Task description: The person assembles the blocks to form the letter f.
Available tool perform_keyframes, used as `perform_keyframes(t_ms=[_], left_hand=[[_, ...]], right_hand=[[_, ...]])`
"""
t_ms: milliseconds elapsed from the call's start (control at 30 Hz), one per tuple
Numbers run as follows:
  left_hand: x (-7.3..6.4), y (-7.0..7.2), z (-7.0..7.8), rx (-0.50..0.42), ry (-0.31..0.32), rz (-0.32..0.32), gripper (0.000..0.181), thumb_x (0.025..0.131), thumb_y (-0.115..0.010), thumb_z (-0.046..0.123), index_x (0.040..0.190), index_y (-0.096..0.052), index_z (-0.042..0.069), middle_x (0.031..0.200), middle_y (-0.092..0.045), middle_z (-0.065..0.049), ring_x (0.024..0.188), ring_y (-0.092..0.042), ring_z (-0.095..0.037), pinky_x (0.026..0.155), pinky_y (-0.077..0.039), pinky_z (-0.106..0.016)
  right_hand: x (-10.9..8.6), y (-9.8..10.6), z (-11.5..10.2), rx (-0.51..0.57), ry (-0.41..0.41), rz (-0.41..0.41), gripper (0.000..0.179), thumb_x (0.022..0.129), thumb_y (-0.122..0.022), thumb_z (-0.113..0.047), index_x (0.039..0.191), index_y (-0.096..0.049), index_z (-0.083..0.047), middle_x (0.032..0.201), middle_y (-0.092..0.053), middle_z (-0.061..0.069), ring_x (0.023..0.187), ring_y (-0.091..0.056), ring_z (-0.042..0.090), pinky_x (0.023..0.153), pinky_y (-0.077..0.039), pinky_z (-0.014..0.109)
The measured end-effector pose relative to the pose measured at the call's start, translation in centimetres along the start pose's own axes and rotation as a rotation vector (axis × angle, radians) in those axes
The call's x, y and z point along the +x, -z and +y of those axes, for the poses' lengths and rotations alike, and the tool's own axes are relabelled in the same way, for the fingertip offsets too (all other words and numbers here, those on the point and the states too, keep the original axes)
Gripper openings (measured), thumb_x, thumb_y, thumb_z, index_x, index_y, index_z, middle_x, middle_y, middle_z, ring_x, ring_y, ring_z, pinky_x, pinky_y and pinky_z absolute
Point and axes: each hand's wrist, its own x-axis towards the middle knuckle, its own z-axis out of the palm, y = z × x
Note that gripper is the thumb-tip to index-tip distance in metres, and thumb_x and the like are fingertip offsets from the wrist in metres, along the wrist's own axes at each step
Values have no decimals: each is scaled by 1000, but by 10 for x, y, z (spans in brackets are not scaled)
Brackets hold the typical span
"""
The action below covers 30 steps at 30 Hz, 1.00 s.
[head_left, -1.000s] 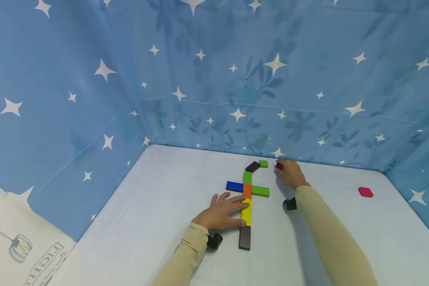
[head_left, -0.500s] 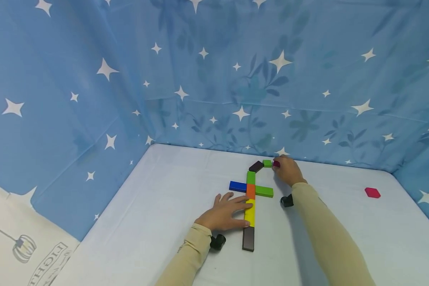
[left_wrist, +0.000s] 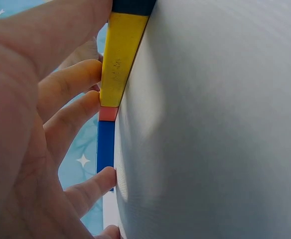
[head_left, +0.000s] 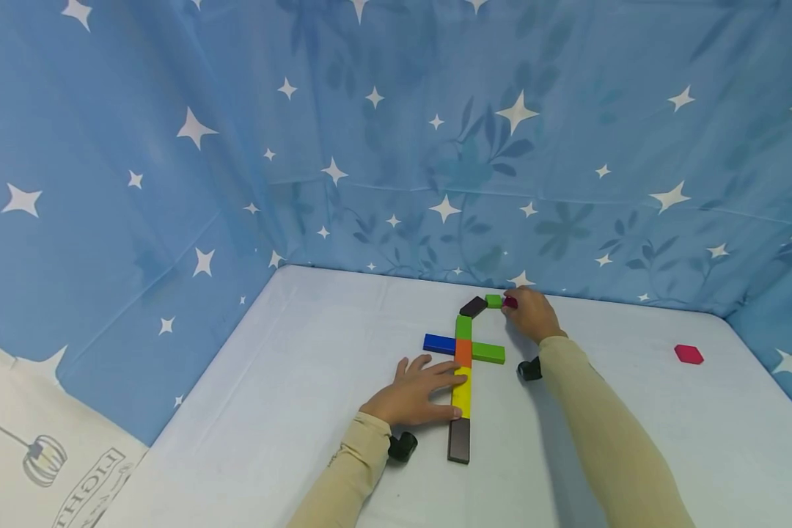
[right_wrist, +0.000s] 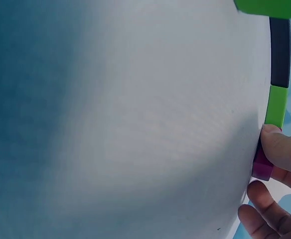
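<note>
Flat coloured blocks form a cross-like shape on the white table. Its stem has a dark brown block (head_left: 458, 441), a yellow block (head_left: 461, 400), an orange block (head_left: 463, 353) and a green block (head_left: 463, 328). A blue block (head_left: 438, 343) and a long green block (head_left: 488, 353) stick out sideways. From the top, a slanted dark block (head_left: 473, 307) and a small green block (head_left: 493, 301) curve right. My left hand (head_left: 411, 394) lies with spread fingers, fingertips against the yellow block's side. My right hand (head_left: 533, 314) pinches a purple block (right_wrist: 262, 168) against the small green block's end.
A loose red hexagonal block (head_left: 689, 354) lies on the right of the table (head_left: 290, 381). Behind the table hangs a blue star-patterned curtain (head_left: 383, 147), close beyond the right hand. Dark wrist cameras sit under both wrists.
My right hand has brought the purple block leftward, from a gap away up to the small green block. The left hand keeps its place on the yellow block. The view has shifted slightly.
</note>
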Motion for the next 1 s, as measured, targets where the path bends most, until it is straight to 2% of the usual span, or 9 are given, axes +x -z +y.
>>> perform_keyframes(t_ms=[300,467,667,800,1000], left_hand=[[3,-5,7,-4,-2,-5,62,103,-67,54,160,-54,32,172,-33,14,160,-21,-34,127,-9,-67],[3,-8,9,-16,-11,-5,63,103,-67,54,160,-54,32,172,-33,13,160,-22,-35,126,-9,-67],[3,-8,8,4,-13,6,62,103,-67,54,160,-54,31,172,-35,11,159,-23,-36,126,-10,-68],[2,-8,5,4,-2,5,63,103,-67,55,160,-55,31,172,-35,10,159,-23,-36,126,-10,-68],[-1,-3,2,-15,-1,20,62,103,-67,53,159,-56,29,172,-36,8,159,-23,-38,126,-10,-67]], right_hand=[[-11,5,6,11,-29,4,40,99,-75,-4,135,-66,12,130,-65,33,118,-62,48,108,-49,62],[-17,9,8,20,-60,-23,49,99,-77,-8,140,-61,12,136,-60,36,122,-60,51,108,-47,64],[-26,22,14,-26,-71,-4,60,99,-75,-20,145,-56,11,147,-50,38,136,-43,58,117,-34,69],[-35,35,24,-63,-101,-15,68,99,-75,-27,150,-51,10,154,-40,40,141,-30,61,114,-26,75],[-46,56,45,-93,-147,-52,77,100,-74,-36,155,-43,8,161,-26,42,144,-22,66,110,-22,80]])
